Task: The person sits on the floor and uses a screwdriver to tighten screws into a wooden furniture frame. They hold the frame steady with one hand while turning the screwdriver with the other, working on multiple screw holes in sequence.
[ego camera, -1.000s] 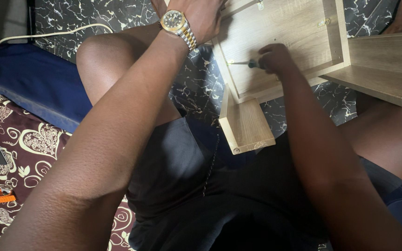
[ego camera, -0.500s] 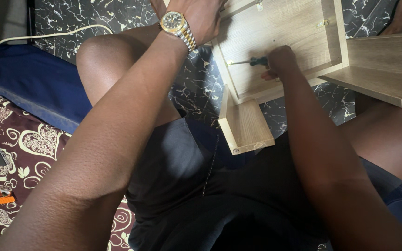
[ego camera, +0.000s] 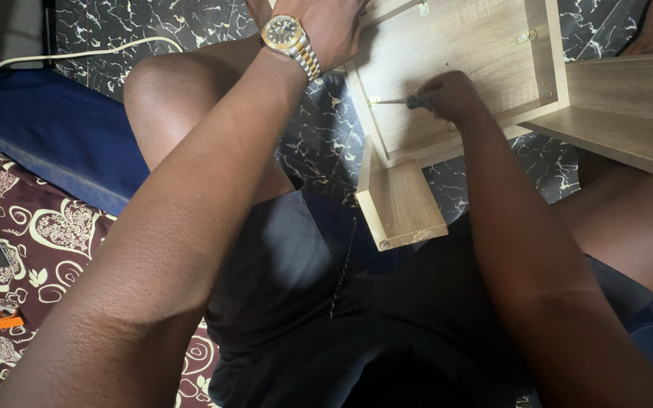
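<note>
Inside the wooden box (ego camera: 455, 45), the bare back panel is open between the side walls, but the right hand (ego camera: 453, 94) and its screwdriver (ego camera: 406, 101) lie across the lower part, tip at the left wall. The left hand (ego camera: 326, 30) covers the box's upper left corner. A loose board (ego camera: 398, 200) juts down from the lower left edge, and a wide plank (ego camera: 629, 113) closes off the right side. Between the raised knee (ego camera: 183, 98) and the box, a strip of marbled floor (ego camera: 319, 143) is free.

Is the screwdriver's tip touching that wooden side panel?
Touching. The head view shows the screwdriver, held in the right hand, meeting a fitting on the wooden panel.
</note>
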